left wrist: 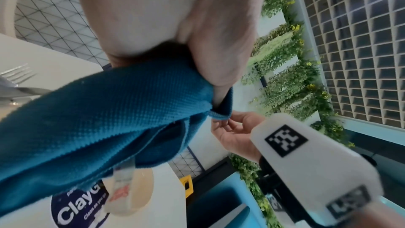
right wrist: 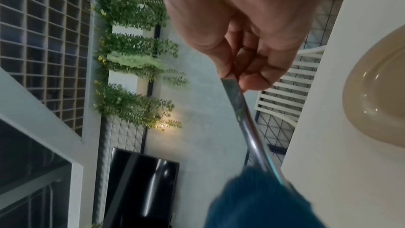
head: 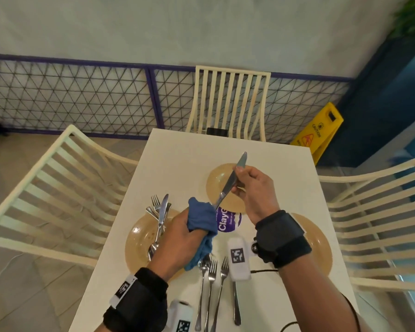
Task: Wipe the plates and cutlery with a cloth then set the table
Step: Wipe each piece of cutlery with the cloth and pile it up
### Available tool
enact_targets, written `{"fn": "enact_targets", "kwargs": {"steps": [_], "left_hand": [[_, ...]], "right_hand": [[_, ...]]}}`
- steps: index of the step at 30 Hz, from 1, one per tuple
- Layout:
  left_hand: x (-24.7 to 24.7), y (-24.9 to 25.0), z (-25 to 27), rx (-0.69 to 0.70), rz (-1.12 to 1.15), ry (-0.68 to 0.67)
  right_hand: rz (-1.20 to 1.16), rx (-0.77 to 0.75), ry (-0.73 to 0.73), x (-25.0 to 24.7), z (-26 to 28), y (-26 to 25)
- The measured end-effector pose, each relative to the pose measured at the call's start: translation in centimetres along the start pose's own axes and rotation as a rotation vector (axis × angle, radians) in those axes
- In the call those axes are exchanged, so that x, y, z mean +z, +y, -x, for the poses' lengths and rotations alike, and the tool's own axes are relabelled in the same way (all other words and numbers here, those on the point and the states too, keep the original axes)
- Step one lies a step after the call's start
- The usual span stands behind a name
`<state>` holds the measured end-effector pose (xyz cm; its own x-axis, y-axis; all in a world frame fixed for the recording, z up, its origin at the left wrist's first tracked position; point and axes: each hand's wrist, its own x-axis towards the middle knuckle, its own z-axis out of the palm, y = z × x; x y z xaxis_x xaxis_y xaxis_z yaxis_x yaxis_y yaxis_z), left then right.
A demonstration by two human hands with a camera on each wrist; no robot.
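My right hand pinches a steel table knife near its blade, above the white table. The knife's handle end runs down into a blue cloth that my left hand grips around it. In the right wrist view the knife passes from my fingers into the cloth. The left wrist view shows the cloth bunched under my palm. A tan plate at left carries a knife, forks and a spoon. Two more tan plates lie at centre and right.
Forks and other cutlery lie on the table's near edge, beside a purple round label. Cream slatted chairs stand at left, far end and right. A yellow caution sign stands on the floor.
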<state>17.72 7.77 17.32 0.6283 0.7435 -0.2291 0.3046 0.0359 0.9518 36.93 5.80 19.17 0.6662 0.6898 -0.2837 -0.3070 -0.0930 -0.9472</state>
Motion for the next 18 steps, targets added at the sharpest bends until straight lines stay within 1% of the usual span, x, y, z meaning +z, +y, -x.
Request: {"fn": "enact_targets", "kwargs": {"steps": [3, 5, 6, 8, 9, 10, 11, 14, 15, 17, 18], "left_hand": [[0.9, -0.3, 0.3, -0.031, -0.022, -0.115], [1.3, -0.8, 0.3, -0.044, -0.007, -0.153], [1.5, -1.0, 0.2, -0.036, -0.02, -0.13], [2.0, -1.1, 0.2, -0.035, -0.025, -0.022], [2.5, -1.1, 0.2, -0.045, 0.006, 0.02], [2.7, -1.2, 0.3, -0.064, 0.049, 0.032], [3.2, -1.1, 0.5, -0.091, 0.09, 0.008], [4.7, -0.5, 1.8, -0.173, 0.231, -0.125], [5.0, -0.1, 2.2, -0.189, 0.285, -0.134], [5.2, 0.3, 2.5, -0.192, 0.361, -0.068], [5.3, 0.5, 2.5, -0.149, 0.314, -0.019]], "right_hand": [[-0.045, 0.02, 0.066, -2.8, -0.2, -1.0], [-0.074, 0.018, 0.104, -4.3, 0.1, -0.8], [-0.082, 0.024, 0.117, -4.9, 0.4, -0.4], [-0.096, 0.06, 0.127, -5.8, 1.3, 0.5], [-0.099, 0.082, 0.13, -6.5, 1.7, 0.9], [-0.098, 0.104, 0.126, -6.8, 1.9, 1.2], [-0.101, 0.118, 0.131, -7.5, 2.0, 1.2], [-0.143, 0.124, 0.154, -9.6, 2.1, 0.8], [-0.167, 0.121, 0.16, -10.1, 2.0, 0.6], [-0.194, 0.125, 0.154, -10.6, 2.4, 0.8], [-0.201, 0.132, 0.146, -10.8, 2.6, 1.1]]}}
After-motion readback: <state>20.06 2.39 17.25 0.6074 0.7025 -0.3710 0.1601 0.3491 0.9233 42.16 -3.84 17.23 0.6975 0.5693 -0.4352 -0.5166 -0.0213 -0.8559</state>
